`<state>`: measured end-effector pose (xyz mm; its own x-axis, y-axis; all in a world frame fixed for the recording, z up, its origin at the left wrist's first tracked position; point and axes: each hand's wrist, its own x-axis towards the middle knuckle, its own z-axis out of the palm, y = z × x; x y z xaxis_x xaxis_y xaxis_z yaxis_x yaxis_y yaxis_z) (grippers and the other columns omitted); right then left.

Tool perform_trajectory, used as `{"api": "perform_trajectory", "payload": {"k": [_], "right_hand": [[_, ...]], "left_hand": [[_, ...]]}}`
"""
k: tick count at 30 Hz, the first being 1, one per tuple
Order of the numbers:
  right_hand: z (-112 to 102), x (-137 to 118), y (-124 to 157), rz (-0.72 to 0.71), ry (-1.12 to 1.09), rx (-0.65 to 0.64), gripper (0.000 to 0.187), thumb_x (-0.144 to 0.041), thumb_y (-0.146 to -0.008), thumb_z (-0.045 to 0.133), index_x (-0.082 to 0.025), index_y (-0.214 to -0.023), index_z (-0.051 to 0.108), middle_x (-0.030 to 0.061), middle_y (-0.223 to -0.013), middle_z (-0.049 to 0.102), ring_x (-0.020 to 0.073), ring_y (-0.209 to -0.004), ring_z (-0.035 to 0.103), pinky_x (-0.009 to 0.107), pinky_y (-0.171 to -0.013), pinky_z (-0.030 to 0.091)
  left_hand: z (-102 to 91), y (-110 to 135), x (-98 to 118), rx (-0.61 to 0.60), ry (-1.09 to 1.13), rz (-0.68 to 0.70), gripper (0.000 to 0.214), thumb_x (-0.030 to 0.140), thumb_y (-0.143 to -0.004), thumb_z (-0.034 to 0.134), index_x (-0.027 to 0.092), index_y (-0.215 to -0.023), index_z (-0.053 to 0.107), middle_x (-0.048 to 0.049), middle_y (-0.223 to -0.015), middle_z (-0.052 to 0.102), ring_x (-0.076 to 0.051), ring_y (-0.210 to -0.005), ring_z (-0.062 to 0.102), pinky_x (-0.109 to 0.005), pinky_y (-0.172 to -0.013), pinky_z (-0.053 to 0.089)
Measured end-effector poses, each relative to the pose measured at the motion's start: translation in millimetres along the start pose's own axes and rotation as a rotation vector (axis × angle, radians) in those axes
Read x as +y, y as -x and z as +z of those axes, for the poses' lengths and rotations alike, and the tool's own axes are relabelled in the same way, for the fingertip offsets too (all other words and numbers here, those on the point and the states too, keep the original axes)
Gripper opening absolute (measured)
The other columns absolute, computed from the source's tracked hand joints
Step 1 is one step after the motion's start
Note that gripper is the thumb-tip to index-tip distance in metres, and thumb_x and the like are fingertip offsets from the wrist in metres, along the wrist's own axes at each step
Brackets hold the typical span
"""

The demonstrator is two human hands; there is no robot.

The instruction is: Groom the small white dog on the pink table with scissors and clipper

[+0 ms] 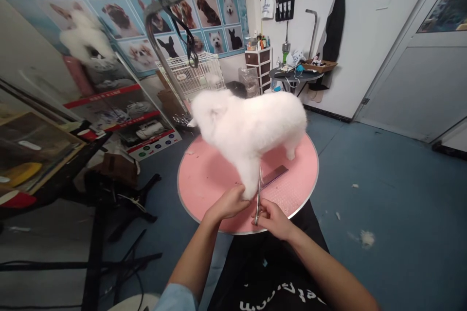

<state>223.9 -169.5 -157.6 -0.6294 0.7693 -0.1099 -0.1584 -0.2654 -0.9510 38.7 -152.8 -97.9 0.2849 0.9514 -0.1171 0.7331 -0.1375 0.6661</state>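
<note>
Both bare forearms reach forward and converge. The left hand (pixel 229 202) is cupped, fingers curled closed. The right hand (pixel 274 219), just beside it, is clenched in a grip.

Person's dress: black apron (pixel 266 272) over the lap, white lettering (pixel 280 302) across it at the near edge. Pale blue sleeve (pixel 175 300) ends at the left elbow. Forearms, left hand (pixel 228 202) and right hand (pixel 273 218) bare.

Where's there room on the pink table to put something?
The left side of the table, between dog and rim, is bare. The near edge is crowded: left hand, right hand, scissors, comb.
</note>
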Motion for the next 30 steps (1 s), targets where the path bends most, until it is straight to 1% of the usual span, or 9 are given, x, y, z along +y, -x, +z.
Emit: {"api": "perform_trajectory", "payload": {"k": [5, 9, 13, 17, 19, 21, 23, 26, 30], "right_hand": [[-1, -5, -7, -0.045, 0.027, 0.001, 0.029, -0.027, -0.07, 0.072, -0.019, -0.092, 0.056, -0.0054, -0.075, 0.055, 0.0058, -0.057, 0.047, 0.02, -0.055, 0.038], [0, -8, -12, -0.098, -0.032, -0.003, 0.029, -0.031, -0.071, 0.073, -0.019, -0.093, 0.057, -0.0032, -0.08, 0.056, 0.0083, -0.065, 0.051, 0.023, -0.063, 0.043], [3, -8, -17, -0.103, -0.014, 0.014, 0.03, -0.034, -0.07, 0.075, -0.02, -0.091, 0.06, -0.0031, -0.078, 0.057, 0.0088, -0.062, 0.05, 0.024, -0.064, 0.044], [7, -6, -23, -0.145, -0.115, 0.049, 0.031, -0.038, -0.07, 0.075, -0.02, -0.091, 0.061, 0.0, -0.084, 0.061, 0.013, -0.075, 0.058, 0.027, -0.074, 0.048], [10, -4, -26, -0.163, -0.109, 0.065, 0.028, -0.034, -0.07, 0.075, -0.02, -0.089, 0.061, -0.0007, -0.083, 0.06, 0.0128, -0.075, 0.058, 0.027, -0.074, 0.047], [13, -3, -28, -0.141, -0.107, 0.073, 0.029, -0.031, -0.069, 0.075, -0.02, -0.091, 0.061, -0.0014, -0.081, 0.06, 0.013, -0.071, 0.059, 0.028, -0.071, 0.048], [18, -3, -29, -0.133, -0.147, 0.088, 0.032, -0.033, -0.069, 0.074, -0.02, -0.095, 0.061, -0.0007, -0.082, 0.061, 0.0143, -0.073, 0.061, 0.029, -0.072, 0.049], [25, -5, -30, -0.166, -0.169, 0.123, 0.03, -0.034, -0.067, 0.075, -0.019, -0.09, 0.061, -0.0007, -0.081, 0.062, 0.0139, -0.075, 0.06, 0.028, -0.073, 0.048], [37, -7, -32, -0.128, -0.214, 0.143, 0.032, -0.035, -0.066, 0.075, -0.02, -0.091, 0.061, -0.0019, -0.075, 0.06, 0.0133, -0.067, 0.059, 0.027, -0.064, 0.047]], "left_hand": [[-0.6, 0, -2, -0.003, 0.001, -0.005, 0.011, 0.018, -0.071, 0.053, 0.015, -0.079, 0.059, -0.0031, -0.08, 0.063, -0.017, -0.076, 0.056, -0.025, -0.073, 0.044], [-1.9, 2, -4, -0.005, 0.028, -0.005, 0.012, 0.017, -0.072, 0.052, 0.015, -0.08, 0.061, -0.0034, -0.082, 0.065, -0.017, -0.078, 0.057, -0.025, -0.074, 0.044], [-3.9, 5, -8, -0.002, 0.045, -0.012, 0.012, 0.017, -0.072, 0.052, 0.016, -0.079, 0.061, -0.002, -0.082, 0.065, -0.017, -0.078, 0.057, -0.024, -0.072, 0.044], [-6.2, 8, -13, -0.01, 0.04, 0.0, 0.013, 0.016, -0.072, 0.051, 0.016, -0.08, 0.061, -0.0008, -0.082, 0.064, -0.016, -0.077, 0.057, -0.024, -0.073, 0.043], [-7.9, 9, -15, -0.01, 0.046, 0.01, 0.014, 0.016, -0.072, 0.051, 0.016, -0.081, 0.062, -0.0005, -0.083, 0.065, -0.016, -0.079, 0.057, -0.024, -0.075, 0.043], [-9.9, 10, -17, -0.009, 0.037, 0.001, 0.013, 0.017, -0.072, 0.051, 0.016, -0.08, 0.061, -0.0001, -0.082, 0.064, -0.015, -0.078, 0.057, -0.024, -0.073, 0.042], [-11.7, 10, -18, -0.007, 0.014, -0.015, 0.011, 0.017, -0.072, 0.051, 0.015, -0.077, 0.061, -0.0001, -0.079, 0.063, -0.015, -0.076, 0.056, -0.024, -0.071, 0.041], [-14.2, 11, -21, -0.003, 0.009, -0.002, 0.013, 0.018, -0.073, 0.051, 0.015, -0.08, 0.062, -0.0011, -0.081, 0.064, -0.016, -0.078, 0.057, -0.024, -0.072, 0.041], [-19.3, 14, -26, 0.004, -0.024, -0.035, 0.011, 0.022, -0.074, 0.051, 0.015, -0.076, 0.059, -0.0006, -0.076, 0.061, -0.015, -0.073, 0.054, -0.023, -0.066, 0.04]]}}
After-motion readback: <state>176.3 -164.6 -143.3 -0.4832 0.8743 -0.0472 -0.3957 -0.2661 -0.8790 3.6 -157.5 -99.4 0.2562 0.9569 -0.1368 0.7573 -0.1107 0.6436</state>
